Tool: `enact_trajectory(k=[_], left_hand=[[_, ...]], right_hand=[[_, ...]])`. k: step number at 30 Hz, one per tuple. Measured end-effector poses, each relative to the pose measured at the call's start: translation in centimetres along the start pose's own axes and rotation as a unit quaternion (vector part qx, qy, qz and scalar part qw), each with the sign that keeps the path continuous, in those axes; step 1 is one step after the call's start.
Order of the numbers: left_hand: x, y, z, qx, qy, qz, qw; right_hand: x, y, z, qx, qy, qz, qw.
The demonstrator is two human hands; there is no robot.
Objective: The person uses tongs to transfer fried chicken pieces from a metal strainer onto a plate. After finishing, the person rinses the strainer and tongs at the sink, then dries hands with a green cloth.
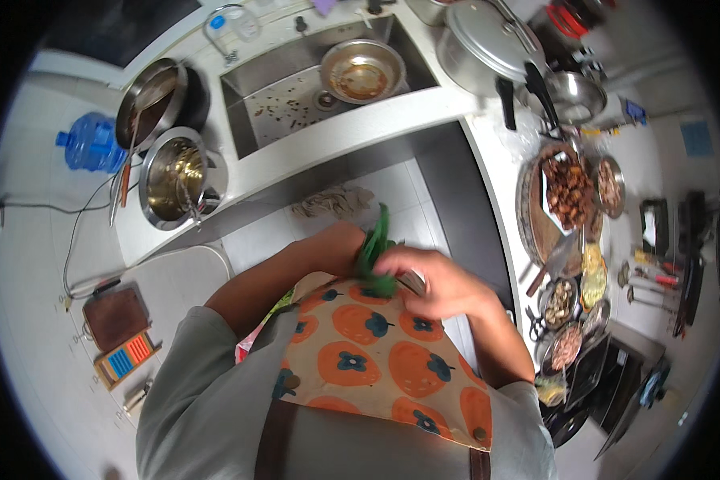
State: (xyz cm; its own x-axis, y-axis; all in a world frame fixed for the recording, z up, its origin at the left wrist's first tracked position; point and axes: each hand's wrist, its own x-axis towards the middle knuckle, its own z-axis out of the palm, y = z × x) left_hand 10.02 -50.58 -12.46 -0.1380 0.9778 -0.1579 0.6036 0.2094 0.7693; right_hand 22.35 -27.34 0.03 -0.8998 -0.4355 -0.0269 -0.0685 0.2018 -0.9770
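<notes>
In front of my apron (pixel 356 364), at waist height, a long, narrow green vegetable (pixel 374 248) is blurred by motion, and I cannot make out its exact kind. My left hand (pixel 346 243) is closed around its left side, with most of its fingers hidden. From the right, my right hand (pixel 438 280) has its fingers curled against the green stalks, smeared by movement. Both hands are close together, above the floor gap between me and the counter.
Ahead is a steel sink (pixel 264 120) with a metal basin (pixel 363 72) and scattered scraps. Pans (pixel 154 104) and a steel bowl (pixel 166 180) stand left. On the right counter are a pressure cooker (pixel 488 48), browned chunks (pixel 568 192), a cleaver (pixel 562 254) and several bowls. A rag (pixel 332 202) lies on the floor.
</notes>
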Motion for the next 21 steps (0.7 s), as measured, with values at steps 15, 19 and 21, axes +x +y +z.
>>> enact_trajectory(k=[15, 19, 21], left_hand=[[-7.1, -0.5, -4.3, 0.083, 0.157, -0.105, 0.979], [-9.8, -2.2, -3.5, 0.039, 0.212, -0.147, 0.965], [-10.9, -3.5, -3.4, 0.018, 0.232, -0.159, 0.960]], right_hand=[[13.5, 7.5, 10.1, -0.500, 0.016, 0.279, 0.820], [14.6, 7.9, 8.9, -0.263, -0.046, 0.147, 0.952], [14.5, 6.7, 7.4, -0.158, -0.097, 0.146, 0.972]])
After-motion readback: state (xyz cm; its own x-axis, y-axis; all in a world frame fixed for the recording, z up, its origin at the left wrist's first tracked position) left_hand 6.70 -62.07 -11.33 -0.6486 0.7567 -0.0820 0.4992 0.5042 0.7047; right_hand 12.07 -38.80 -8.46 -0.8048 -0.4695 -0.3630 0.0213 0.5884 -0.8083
